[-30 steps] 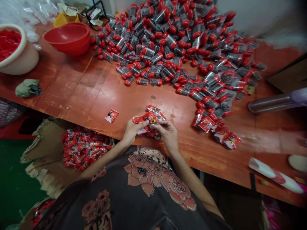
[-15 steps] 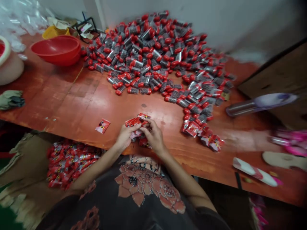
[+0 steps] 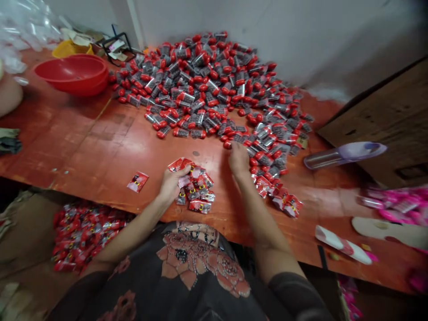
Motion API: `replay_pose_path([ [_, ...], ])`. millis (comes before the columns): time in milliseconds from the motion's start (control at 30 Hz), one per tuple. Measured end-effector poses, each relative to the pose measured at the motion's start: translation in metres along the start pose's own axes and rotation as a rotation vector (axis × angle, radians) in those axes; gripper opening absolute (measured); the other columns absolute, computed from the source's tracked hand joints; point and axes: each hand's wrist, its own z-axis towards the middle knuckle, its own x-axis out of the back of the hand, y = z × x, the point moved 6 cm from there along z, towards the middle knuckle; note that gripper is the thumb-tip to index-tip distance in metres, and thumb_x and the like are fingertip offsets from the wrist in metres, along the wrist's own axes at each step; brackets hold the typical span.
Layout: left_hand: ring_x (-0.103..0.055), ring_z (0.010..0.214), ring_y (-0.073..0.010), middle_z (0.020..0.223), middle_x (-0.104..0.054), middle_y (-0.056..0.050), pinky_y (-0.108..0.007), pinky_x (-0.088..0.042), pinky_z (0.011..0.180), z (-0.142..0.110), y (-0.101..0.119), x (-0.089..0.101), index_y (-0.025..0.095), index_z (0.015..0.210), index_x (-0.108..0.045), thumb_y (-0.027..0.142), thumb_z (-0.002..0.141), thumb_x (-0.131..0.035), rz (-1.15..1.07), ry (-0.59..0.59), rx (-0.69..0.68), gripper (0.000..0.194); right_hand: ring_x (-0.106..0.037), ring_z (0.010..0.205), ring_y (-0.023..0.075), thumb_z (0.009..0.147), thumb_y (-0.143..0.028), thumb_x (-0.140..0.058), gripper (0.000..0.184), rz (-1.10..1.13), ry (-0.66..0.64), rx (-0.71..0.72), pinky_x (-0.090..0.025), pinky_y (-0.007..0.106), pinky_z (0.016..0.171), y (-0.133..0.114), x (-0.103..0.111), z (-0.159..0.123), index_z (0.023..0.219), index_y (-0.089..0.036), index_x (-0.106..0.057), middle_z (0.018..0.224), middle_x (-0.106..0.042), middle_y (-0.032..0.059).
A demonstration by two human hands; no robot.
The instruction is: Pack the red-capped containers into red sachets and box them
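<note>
Reaching across an orange-red wooden tabletop (image 3: 100, 151), the right hand (image 3: 239, 162) holds its fingers (image 3: 234, 151) bunched just beside a sprawling heap of clear plastic tubes with red caps (image 3: 200, 93); whether they grasp anything cannot be told. The left hand (image 3: 171, 185) clenches small red foil sachets (image 3: 176, 165), with more loose sachets (image 3: 197, 194) lying beside it near the tabletop's edge. A careless sweep could set the rounded tubes rolling, or push sachets over the edge, missing the torn brown cardboard box (image 3: 23, 232) below.

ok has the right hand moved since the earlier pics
Yes, the right hand moved forward, off the red sachets, to the near edge of the pile of red-capped tubes.
</note>
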Motion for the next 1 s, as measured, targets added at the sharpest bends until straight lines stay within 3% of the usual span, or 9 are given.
replay_pose_path([
  [133, -0.066, 0.056, -0.0128, 0.065, -0.070, -0.001, -0.022, -0.054, 0.055, 0.001, 0.002, 0.008, 0.011, 0.075, -0.068, 0.010, 0.054, -0.085, -0.025, 0.017, 0.018, 0.027, -0.047, 0.106, 0.0311, 0.091, -0.018, -0.043, 0.035, -0.361, -0.069, 0.052, -0.038, 0.045, 0.093, 0.021, -0.014, 0.009, 0.119, -0.009, -0.062, 0.119, -0.058, 0.0223],
  [233, -0.064, 0.053, -0.0116, 0.062, -0.069, -0.002, -0.023, -0.054, 0.059, 0.000, 0.002, 0.012, 0.011, 0.071, -0.068, 0.009, 0.063, -0.080, -0.080, 0.070, 0.044, 0.015, -0.049, 0.102, 0.0300, 0.092, -0.026, -0.047, 0.031, -0.397, -0.080, 0.079, -0.041, 0.043, 0.087, 0.021, -0.019, -0.005, 0.115, -0.013, -0.064, 0.112, -0.058, 0.0198],
  [400, -0.067, 0.058, -0.0133, 0.067, -0.071, -0.004, -0.025, -0.055, 0.064, -0.004, -0.002, 0.008, 0.011, 0.073, -0.068, 0.007, 0.066, -0.078, -0.157, 0.054, 0.086, 0.012, -0.057, 0.095, 0.0250, 0.096, -0.029, -0.042, 0.032, 0.020, 0.000, 0.014, -0.046, 0.040, 0.084, -0.002, -0.008, -0.042, 0.113, -0.016, -0.065, 0.104, -0.064, 0.0138],
  [500, -0.066, 0.058, -0.0127, 0.068, -0.071, -0.004, -0.025, -0.055, 0.063, -0.004, -0.005, 0.009, 0.010, 0.075, -0.069, 0.008, 0.066, -0.078, -0.150, 0.036, 0.080, 0.012, -0.062, 0.087, 0.0201, 0.096, -0.037, -0.044, 0.034, 0.418, 0.032, -0.094, -0.052, 0.036, 0.077, -0.035, 0.001, -0.072, 0.118, -0.020, -0.063, 0.104, -0.068, 0.0084],
  [600, -0.066, 0.058, -0.0129, 0.070, -0.071, -0.004, -0.026, -0.055, 0.062, -0.004, -0.007, 0.011, 0.009, 0.076, -0.070, 0.010, 0.065, -0.079, -0.120, 0.030, 0.059, 0.015, -0.064, 0.096, 0.0196, 0.092, -0.037, -0.053, 0.028, 0.690, 0.035, -0.122, -0.053, 0.038, 0.084, -0.075, 0.007, -0.101, 0.115, -0.026, -0.066, 0.108, -0.069, 0.0050],
  [733, -0.066, 0.060, -0.0139, 0.070, -0.071, -0.004, -0.026, -0.054, 0.060, -0.008, -0.007, 0.010, 0.011, 0.077, -0.070, 0.014, 0.062, -0.083, -0.070, 0.029, 0.025, 0.021, -0.063, 0.102, 0.0202, 0.093, -0.033, -0.055, 0.026, 0.702, 0.057, -0.077, -0.051, 0.042, 0.093, -0.103, 0.009, -0.119, 0.116, -0.028, -0.065, 0.108, -0.067, 0.0047],
  [1000, -0.065, 0.056, -0.0127, 0.069, -0.070, 0.000, -0.024, -0.053, 0.054, -0.023, 0.004, 0.004, 0.014, 0.079, -0.068, 0.022, 0.054, -0.087, -0.004, -0.018, -0.064, 0.033, -0.062, 0.096, 0.0190, 0.094, -0.026, -0.053, 0.025, 0.592, 0.024, 0.061, -0.051, 0.040, 0.088, -0.116, 0.011, -0.125, 0.114, -0.029, -0.067, 0.101, -0.068, 0.0036],
])
